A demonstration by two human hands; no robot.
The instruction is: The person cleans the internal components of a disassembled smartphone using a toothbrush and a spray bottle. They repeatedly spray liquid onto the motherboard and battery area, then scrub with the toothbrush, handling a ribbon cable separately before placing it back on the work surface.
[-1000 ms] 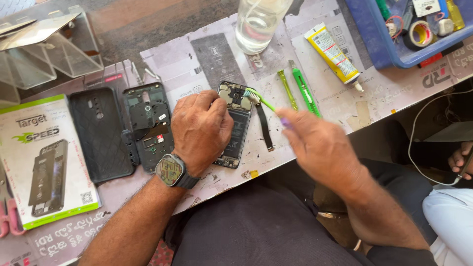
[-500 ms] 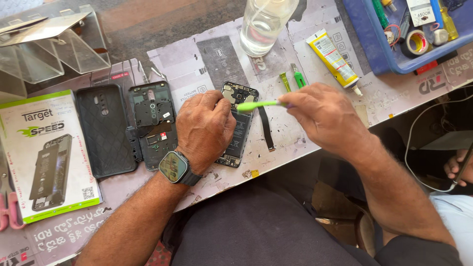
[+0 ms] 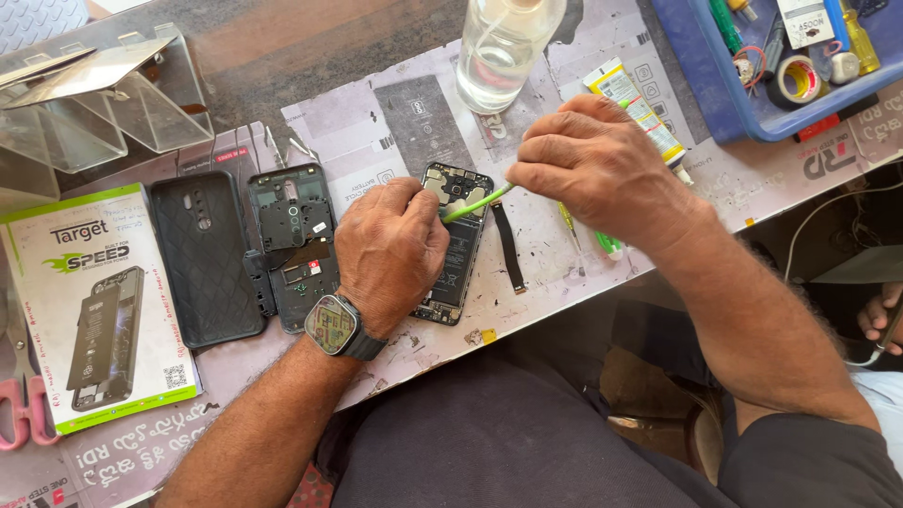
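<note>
The left hand [image 3: 390,254] presses flat on the opened phone [image 3: 456,240] lying on the surface [image 3: 564,273]; fragile, best held by its edges. The right hand [image 3: 602,169], grip closed, pinches a light green pry tool [image 3: 475,201].

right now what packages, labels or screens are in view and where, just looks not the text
Flat box: far left on the table, white with green border, phone picture.
Glue tube: behind the right hand, yellow and white.
Smartwatch screen: on the left wrist, square, lit.
Small white label: in the blue tray, top right.
</note>
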